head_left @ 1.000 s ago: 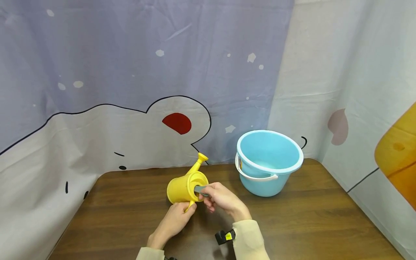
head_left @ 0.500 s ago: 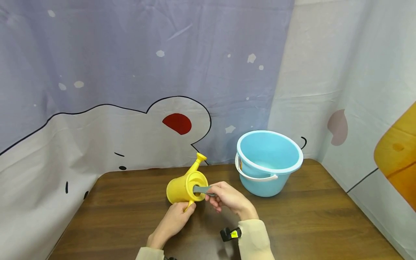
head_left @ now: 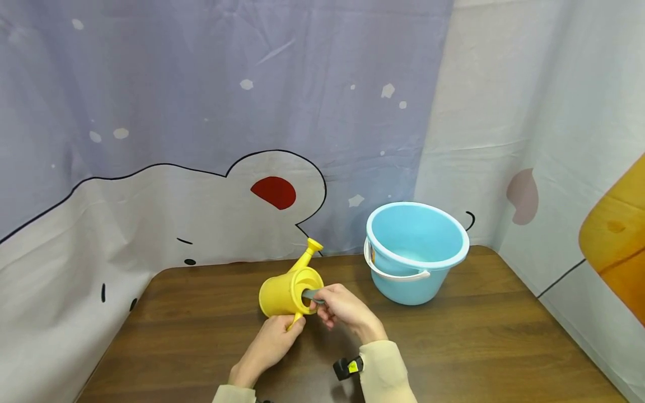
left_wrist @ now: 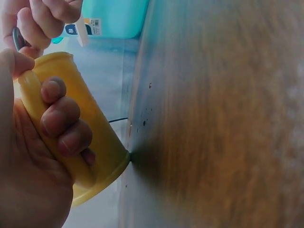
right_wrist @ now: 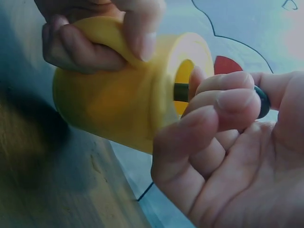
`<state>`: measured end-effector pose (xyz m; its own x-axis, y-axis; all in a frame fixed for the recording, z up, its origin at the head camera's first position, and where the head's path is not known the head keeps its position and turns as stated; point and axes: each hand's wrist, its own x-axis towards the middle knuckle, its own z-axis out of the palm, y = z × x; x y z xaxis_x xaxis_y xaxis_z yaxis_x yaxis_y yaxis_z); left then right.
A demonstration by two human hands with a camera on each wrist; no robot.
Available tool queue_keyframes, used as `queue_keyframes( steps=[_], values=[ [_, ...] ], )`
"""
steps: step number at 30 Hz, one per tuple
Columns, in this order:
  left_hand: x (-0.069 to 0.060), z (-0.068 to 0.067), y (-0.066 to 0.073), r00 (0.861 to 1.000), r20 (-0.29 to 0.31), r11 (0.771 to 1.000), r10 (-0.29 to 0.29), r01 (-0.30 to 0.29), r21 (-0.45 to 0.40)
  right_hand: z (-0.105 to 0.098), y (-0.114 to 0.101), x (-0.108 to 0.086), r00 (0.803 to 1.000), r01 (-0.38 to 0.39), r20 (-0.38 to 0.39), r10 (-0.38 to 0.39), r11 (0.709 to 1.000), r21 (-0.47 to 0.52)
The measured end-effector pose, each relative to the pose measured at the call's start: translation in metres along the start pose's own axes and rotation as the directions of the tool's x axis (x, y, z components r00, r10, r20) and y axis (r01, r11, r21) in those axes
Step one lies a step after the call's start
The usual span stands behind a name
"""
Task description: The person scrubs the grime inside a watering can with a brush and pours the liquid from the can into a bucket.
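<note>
One brown table (head_left: 181, 319), patterned backdrop (head_left: 171, 101).

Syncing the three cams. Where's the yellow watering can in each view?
Head: yellow watering can in the lower half, just left of centre.
Left wrist: yellow watering can in the left half, partly behind curled fingers.
Right wrist: yellow watering can across the upper left and middle.
Shared landmark: the left hand gripping it, at the left edge in left wrist, along the top in right wrist.
</note>
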<state>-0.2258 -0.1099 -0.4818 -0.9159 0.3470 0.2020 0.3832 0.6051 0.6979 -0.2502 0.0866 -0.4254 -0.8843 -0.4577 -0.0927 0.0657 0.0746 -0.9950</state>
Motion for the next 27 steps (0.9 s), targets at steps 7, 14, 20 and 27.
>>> queue_keyframes(
  steps=[7,14,20,27],
  values=[
    [0.0,-0.001,0.0,1.0,-0.005,1.0,0.014,-0.014,0.001,0.006,-0.001,0.002,0.999,0.034,0.011,-0.034,0.999,0.003],
    [0.0,-0.001,0.0,1.0,-0.003,1.0,0.003,-0.003,0.001,0.005,0.0,0.003,0.999,0.035,0.01,-0.035,0.999,0.001],
    [-0.001,-0.001,0.0,1.0,0.002,1.0,-0.003,0.003,-0.018,0.001,-0.001,0.0,0.997,0.062,0.039,-0.061,0.998,-0.017],
    [0.0,0.0,-0.001,1.0,-0.005,1.0,0.0,0.0,-0.012,-0.009,-0.006,-0.008,0.99,0.09,0.114,-0.085,0.995,-0.039]
  ],
)
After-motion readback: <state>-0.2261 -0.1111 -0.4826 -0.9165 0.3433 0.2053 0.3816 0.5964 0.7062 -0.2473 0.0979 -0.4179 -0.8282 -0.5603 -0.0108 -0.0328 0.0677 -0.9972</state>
